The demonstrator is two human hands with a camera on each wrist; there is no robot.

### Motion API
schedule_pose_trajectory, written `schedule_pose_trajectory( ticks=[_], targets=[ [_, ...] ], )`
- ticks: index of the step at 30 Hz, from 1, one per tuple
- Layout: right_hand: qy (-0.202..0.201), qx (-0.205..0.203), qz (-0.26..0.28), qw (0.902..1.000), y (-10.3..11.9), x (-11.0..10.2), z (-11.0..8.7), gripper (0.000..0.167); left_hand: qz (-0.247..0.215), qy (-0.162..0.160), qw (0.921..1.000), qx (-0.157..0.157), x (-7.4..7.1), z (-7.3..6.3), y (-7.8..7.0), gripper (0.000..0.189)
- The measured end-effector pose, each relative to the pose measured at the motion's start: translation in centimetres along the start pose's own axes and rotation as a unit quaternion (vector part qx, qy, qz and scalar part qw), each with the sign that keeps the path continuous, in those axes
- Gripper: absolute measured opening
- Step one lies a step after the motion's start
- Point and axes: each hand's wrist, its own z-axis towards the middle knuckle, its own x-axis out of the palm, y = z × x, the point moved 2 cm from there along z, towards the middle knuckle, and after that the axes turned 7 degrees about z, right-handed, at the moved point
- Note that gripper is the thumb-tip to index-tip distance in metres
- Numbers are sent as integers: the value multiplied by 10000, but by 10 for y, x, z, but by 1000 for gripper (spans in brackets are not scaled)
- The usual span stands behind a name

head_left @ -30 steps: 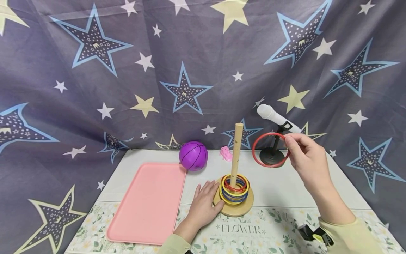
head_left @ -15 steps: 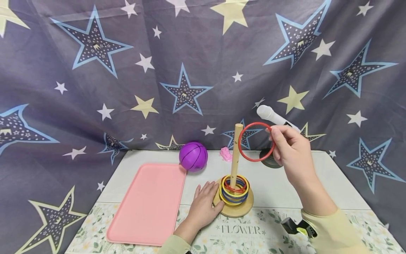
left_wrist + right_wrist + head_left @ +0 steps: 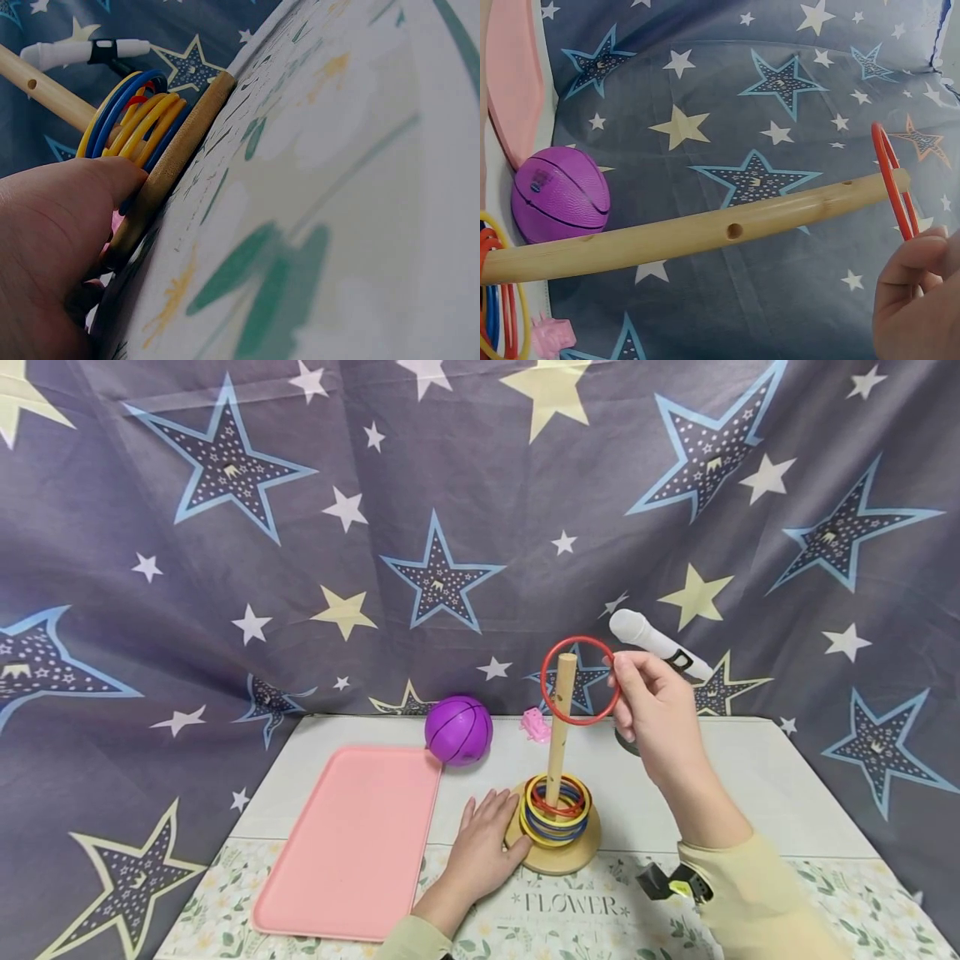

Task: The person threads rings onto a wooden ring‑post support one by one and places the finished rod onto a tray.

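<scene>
My right hand (image 3: 656, 710) pinches a thin red ring (image 3: 549, 695) between thumb and fingers, up at the top of a wooden peg (image 3: 557, 743). The peg's tip shows inside the ring in the head view, and the ring crosses the peg near its end in the right wrist view. Around the peg's foot lies a stack of yellow, blue and red rings (image 3: 154, 127). Beside them my left hand (image 3: 480, 852) rests against the round wooden base (image 3: 562, 860), fingers extended along its left side and thumb on its edge.
A pink tray (image 3: 352, 843) lies to the left, with a purple ball (image 3: 458, 731) by its far corner. Behind the peg sits a small pink object (image 3: 536, 725). The white microphone (image 3: 652, 639) stands at the back right, its stand mostly hidden by my right hand.
My right hand has moved left and slightly up with the red ring, from in front of the microphone stand to the top of the peg. The left hand has stayed put.
</scene>
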Motion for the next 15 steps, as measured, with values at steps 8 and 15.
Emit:
schedule_pose_trajectory(
  ticks=[8,15],
  targets=[
    [-58,305,-186,9993,-14,-5,1,23,65,13,10000,4,2,0,1,69],
    [-94,584,-457,9972,-32,-11,-2,22,75,17,10000,3,2,1,1,68]
  ],
)
